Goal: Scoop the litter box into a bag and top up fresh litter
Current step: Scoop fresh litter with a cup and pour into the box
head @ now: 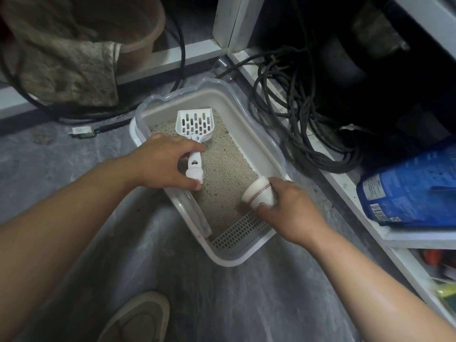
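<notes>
Half the scoop (195,125) handle hides under fingers (195,147).

Both bare forearms reach forward. The left hand (162,161) has fingers curled in a grip; the right hand (290,208), nearer, apparently grips too.
</notes>
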A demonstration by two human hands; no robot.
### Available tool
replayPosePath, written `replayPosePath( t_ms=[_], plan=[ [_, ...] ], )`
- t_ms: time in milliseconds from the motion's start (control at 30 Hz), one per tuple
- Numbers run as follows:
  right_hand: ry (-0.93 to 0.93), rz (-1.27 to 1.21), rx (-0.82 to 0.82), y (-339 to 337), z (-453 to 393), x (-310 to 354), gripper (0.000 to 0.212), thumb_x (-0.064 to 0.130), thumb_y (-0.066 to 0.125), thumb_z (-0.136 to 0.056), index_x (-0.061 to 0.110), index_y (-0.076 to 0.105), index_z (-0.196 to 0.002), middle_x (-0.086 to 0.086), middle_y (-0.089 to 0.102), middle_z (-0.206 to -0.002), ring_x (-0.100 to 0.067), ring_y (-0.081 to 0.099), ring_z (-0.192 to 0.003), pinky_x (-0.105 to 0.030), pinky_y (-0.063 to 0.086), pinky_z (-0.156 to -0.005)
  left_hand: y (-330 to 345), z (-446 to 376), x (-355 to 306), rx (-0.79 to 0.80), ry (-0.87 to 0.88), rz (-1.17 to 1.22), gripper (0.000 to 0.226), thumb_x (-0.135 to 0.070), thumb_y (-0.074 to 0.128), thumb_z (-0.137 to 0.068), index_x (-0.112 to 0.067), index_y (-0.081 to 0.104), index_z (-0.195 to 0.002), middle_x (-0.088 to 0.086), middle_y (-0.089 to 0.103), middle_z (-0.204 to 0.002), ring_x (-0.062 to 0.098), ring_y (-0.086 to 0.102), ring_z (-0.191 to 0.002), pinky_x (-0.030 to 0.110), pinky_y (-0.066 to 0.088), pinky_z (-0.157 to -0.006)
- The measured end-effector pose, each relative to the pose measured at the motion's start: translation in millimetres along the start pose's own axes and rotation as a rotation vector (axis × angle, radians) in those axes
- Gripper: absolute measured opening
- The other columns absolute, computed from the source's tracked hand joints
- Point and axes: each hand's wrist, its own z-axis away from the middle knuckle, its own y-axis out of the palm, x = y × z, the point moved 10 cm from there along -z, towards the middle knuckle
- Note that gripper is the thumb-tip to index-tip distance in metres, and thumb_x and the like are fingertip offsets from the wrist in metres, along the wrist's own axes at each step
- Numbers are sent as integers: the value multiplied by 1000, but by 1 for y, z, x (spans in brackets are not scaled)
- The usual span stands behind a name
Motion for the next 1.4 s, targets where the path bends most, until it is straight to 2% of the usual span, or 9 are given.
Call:
replayPosePath(
  t_ms=[200,300,433,700,833,900,1067,1233,1400],
  plan=[
    [62,-50,-128,-21,-7,-13,41,49,63,-73,26,59,-107,-3,61,-99,-24,59,-91,-40,53,-78,5,0,3,35,-23,-1,103,-89,54,-53,-39,48,-142,-14,61,-125,9,55,-114,28,21,-102],
    [-26,12,26,5,0,12,37,51,58,-72,27,54,-100,0,56,-98,-24,58,-91,-42,53,-78,4,0,3,33,-22,7,104,-90,53,-52,-38,48,-142,-15,60,-125,9,54,-115,29,21,-104],
    [58,-24,-75,-10,-5,-1,46,52,60,-72,27,56,-111,-2,60,-103,-25,60,-95,-40,53,-79,4,0,4,28,-26,14,104,-90,53,-52,-39,48,-142,-14,60,-124,9,54,-113,30,22,-104],
    [48,-36,-59,-5,2,0,40,57,55,-68,29,54,-96,1,57,-95,-23,58,-88,-42,53,-76,2,0,1,21,-23,2,91,-74,76,-66,-37,47,-144,-13,59,-127,10,53,-118,27,17,-101],
    [25,-92,-167,-15,7,2,55,60,53,-69,30,56,-116,2,59,-101,-21,58,-95,-40,52,-77,4,1,0,46,-35,12,101,-87,56,-54,-38,48,-143,-16,59,-125,7,53,-117,26,16,-101],
    [-4,-110,-200,-21,12,8,59,59,53,-71,31,55,-122,3,58,-103,-20,56,-95,-40,51,-78,5,1,0,54,-45,20,100,-86,59,-55,-39,48,-143,-15,59,-127,7,53,-116,24,15,-101],
    [-23,-113,-172,-20,17,12,44,54,64,-74,35,54,-112,6,54,-94,-19,55,-91,-41,51,-77,4,1,-2,61,-62,23,100,-88,56,-53,-41,48,-141,-15,60,-118,6,52,-107,28,21,-101],
    [-30,-219,-224,-22,25,4,54,47,65,-74,34,51,-124,5,58,-109,-15,57,-99,-37,50,-81,8,6,-15,93,-65,112,94,-77,75,-60,-42,46,-143,-11,58,-121,13,58,-108,33,46,-94],
    [8,-379,-260,-27,46,-14,78,35,74,-79,25,35,-147,5,50,-137,-12,48,-124,-33,42,-103,36,3,-57,166,19,-86,93,-84,64,-65,-40,42,-144,-6,62,-123,17,58,-105,37,47,-91]
  ],
)
